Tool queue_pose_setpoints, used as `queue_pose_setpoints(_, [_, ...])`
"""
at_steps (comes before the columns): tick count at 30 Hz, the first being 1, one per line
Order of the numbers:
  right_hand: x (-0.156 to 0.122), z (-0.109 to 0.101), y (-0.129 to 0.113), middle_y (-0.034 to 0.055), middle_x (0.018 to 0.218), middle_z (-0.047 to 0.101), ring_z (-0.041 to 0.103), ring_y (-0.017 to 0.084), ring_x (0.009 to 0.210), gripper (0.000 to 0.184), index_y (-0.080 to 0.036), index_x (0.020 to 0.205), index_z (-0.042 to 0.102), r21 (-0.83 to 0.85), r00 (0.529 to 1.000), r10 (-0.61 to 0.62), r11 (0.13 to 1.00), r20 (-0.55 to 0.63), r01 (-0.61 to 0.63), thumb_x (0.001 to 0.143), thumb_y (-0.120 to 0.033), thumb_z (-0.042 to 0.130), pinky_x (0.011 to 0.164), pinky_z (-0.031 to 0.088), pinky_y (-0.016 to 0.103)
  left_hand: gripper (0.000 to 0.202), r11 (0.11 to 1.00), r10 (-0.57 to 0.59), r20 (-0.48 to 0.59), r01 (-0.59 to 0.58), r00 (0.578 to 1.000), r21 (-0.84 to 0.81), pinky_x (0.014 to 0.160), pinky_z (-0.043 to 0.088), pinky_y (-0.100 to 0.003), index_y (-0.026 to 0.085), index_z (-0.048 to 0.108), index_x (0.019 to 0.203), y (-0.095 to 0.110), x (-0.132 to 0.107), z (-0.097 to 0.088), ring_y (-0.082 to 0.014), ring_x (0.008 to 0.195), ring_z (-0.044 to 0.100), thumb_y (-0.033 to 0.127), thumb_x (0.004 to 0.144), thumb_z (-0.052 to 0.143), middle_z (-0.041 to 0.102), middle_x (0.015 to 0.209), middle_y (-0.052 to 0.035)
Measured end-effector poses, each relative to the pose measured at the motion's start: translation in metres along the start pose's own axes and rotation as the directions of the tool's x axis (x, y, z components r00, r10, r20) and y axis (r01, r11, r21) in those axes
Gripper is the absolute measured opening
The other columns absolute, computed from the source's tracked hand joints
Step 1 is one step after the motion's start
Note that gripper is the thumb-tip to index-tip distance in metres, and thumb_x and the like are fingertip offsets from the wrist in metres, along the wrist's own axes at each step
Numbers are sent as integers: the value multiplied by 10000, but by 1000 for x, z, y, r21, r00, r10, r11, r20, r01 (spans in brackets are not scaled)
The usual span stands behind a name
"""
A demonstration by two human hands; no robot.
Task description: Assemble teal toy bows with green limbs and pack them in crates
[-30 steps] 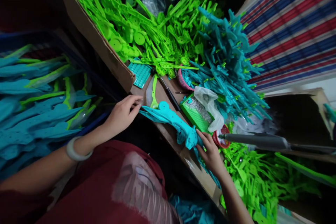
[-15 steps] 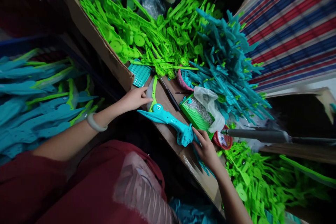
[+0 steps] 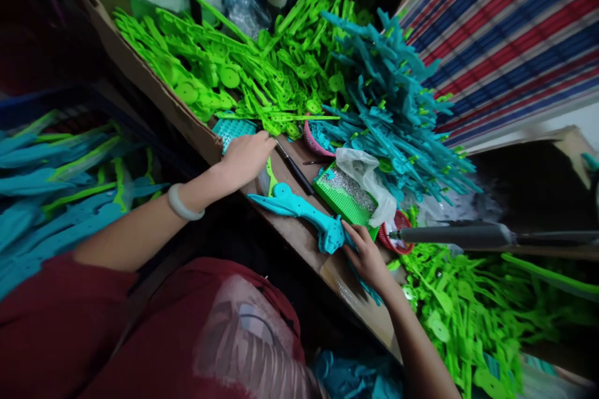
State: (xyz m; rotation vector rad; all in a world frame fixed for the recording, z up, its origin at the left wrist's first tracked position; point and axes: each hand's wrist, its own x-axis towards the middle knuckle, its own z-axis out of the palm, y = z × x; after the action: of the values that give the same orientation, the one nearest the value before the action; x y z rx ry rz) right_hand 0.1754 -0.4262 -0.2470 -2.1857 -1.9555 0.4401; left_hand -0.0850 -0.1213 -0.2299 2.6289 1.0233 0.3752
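Observation:
A long blue plastic part [image 3: 299, 209] with a round disc near one end lies on the table in front of me. My right hand [image 3: 367, 257] holds its bulky right end between the fingers. My left hand [image 3: 247, 161] is over a green plastic piece [image 3: 270, 179] beyond the blue part's left end; its back faces me and its fingertips are hidden. Just right of that hand lies a slim black-handled tool [image 3: 299, 173]. Close by, a green perforated tray [image 3: 339, 198] contains many small metal pieces that look like screws.
Heaps of green parts [image 3: 229, 75] and blue parts [image 3: 388, 87] cover the back. A grey power screwdriver [image 3: 458, 235] points in from the right over a red basket [image 3: 403, 224]. More green parts [image 3: 449, 312] lie at right. A cardboard edge [image 3: 154, 87] borders the left.
My left hand has moved up and right, from beside the green piece to over it, covering its upper part. The right hand stays at the blue part's end. The view has shifted slightly.

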Motion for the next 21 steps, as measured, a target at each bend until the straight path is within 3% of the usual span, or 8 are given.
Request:
queue_pose_setpoints(2, [1,-1,-1,125,1278,513,598,263,1156,574,-297,1564,327,5,1000,0,1000,10,0,1006,-285,461,1035,528,473,324,967,222,90,-231,971,104,829,488,-401,127,695,1089,12,27,5,-324,1077,667,92,937,411,683,1136,-190])
queue_pose_setpoints(4, [2,-1,-2,127,1286,513,595,265,1171,579,-290,1563,326,6,1000,1,1000,22,-2,1001,-265,460,1048,520,480,258,923,350,191,-373,917,100,814,486,-358,149,726,978,24,53,16,-285,1033,683,65,889,499,711,1060,-154])
queue_pose_setpoints(7, [2,0,-1,127,1297,513,595,268,1179,602,-290,1566,316,10,1000,0,1000,21,0,985,-226,461,1044,524,484,175,884,416,263,-455,870,108,750,484,-329,162,734,853,36,76,31,-259,909,707,43,784,627,726,949,-130])
queue_pose_setpoints(10, [2,2,-1,134,1296,514,597,267,1165,612,-277,1568,317,25,1000,-7,1000,9,7,978,-208,463,1039,527,485,208,867,430,258,-475,865,149,725,488,-330,173,728,892,38,81,27,-264,867,712,46,746,650,725,971,-126])
queue_pose_setpoints(14, [4,2,-1,141,1324,511,591,263,1185,615,-260,1563,343,54,1000,-9,999,7,9,967,-190,477,1048,522,463,293,894,374,128,-394,919,214,751,515,-364,156,668,1104,31,86,-10,-315,950,706,140,818,606,690,1126,-165])
queue_pose_setpoints(16, [5,3,0,148,1328,514,590,264,1184,616,-238,1558,359,65,1000,-3,998,6,2,958,-177,488,1052,520,455,303,931,304,13,-300,953,210,775,529,-390,126,625,1150,28,92,-35,-336,964,699,212,864,574,680,1113,-184])
queue_pose_setpoints(18, [5,5,3,150,1326,518,591,260,1172,622,-225,1556,365,77,1000,4,997,4,-4,951,-162,496,1055,517,448,267,975,212,-161,-197,964,104,819,535,-395,126,610,1115,29,97,-59,-328,969,693,251,884,561,685,1059,-167])
queue_pose_setpoints(21, [5,9,6,135,1322,521,592,250,1168,653,-263,1562,353,89,1000,5,996,-6,-5,939,-145,510,1053,519,441,258,965,66,-387,-158,920,-209,832,544,-373,157,575,1101,41,107,-83,-263,876,703,323,904,595,689,971,-101])
